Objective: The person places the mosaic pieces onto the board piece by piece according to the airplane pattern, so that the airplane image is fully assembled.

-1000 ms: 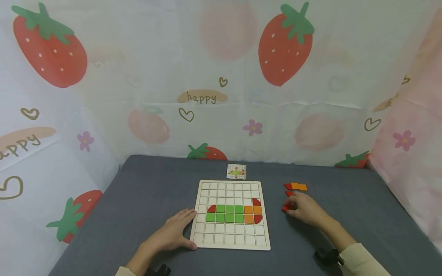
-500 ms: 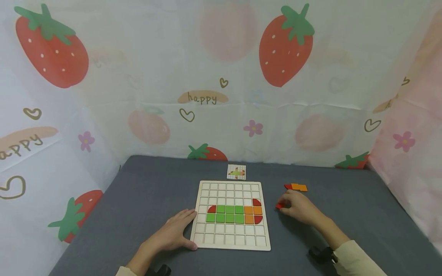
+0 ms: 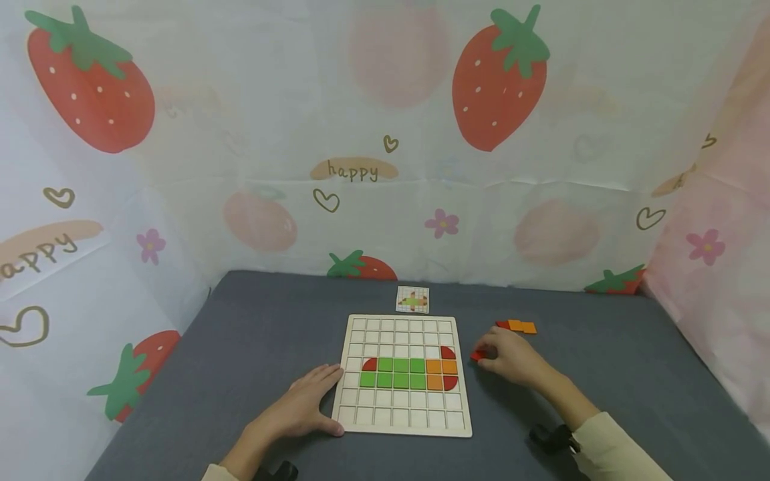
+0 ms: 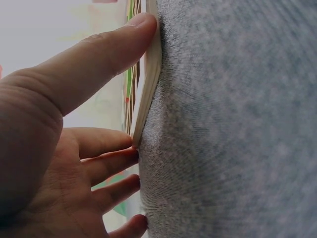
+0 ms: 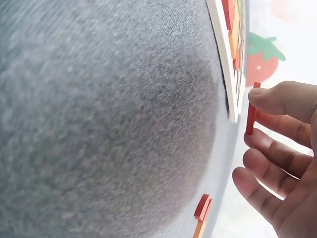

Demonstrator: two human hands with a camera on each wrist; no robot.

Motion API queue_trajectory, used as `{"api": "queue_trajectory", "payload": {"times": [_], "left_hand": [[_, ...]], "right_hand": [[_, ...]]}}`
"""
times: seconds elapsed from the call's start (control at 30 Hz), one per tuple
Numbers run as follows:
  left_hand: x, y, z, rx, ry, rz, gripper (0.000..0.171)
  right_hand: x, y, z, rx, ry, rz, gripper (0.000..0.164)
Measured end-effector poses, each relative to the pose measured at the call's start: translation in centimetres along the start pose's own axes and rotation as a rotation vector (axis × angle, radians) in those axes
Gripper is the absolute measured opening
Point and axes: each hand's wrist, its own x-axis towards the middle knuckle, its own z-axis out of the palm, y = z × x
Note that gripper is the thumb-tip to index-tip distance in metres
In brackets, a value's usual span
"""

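In the head view, a pale wooden grid board (image 3: pixel 421 433) lies on the table with green, orange and red tiles in its cells. My left hand (image 3: pixel 303 401) rests at the board's left side, its thumb touching the near left corner and its fingers spread along the edge. Between thumb and fingers, my right hand (image 3: pixel 514 356) pinches a red tile (image 3: pixel 477 355) just right of the board. The right wrist view shows this thin red tile (image 5: pixel 251 111) edge-on, held above the table. Its full outline is hidden by the fingers.
Two orange tiles (image 3: pixel 521 327) and a red one (image 3: pixel 502 325) lie behind the right hand. A small pattern card (image 3: pixel 412 300) lies beyond the board. The dark grey table (image 3: pixel 283 321) meets a strawberry-printed curtain (image 3: pixel 361 120) at the back.
My right hand has moved left toward the board, carrying the red tile away from the loose pieces. The left hand has stayed at the board's edge.
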Motion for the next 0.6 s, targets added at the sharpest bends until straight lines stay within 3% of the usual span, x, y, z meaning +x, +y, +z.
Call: {"api": "queue_trajectory", "payload": {"times": [0.6], "left_hand": [[0.1,-0.3,0.2,0.016,0.01,0.013,0.102]], "right_hand": [[1.1,-1.6,0.3,0.029,0.009,-0.03,0.016]]}}
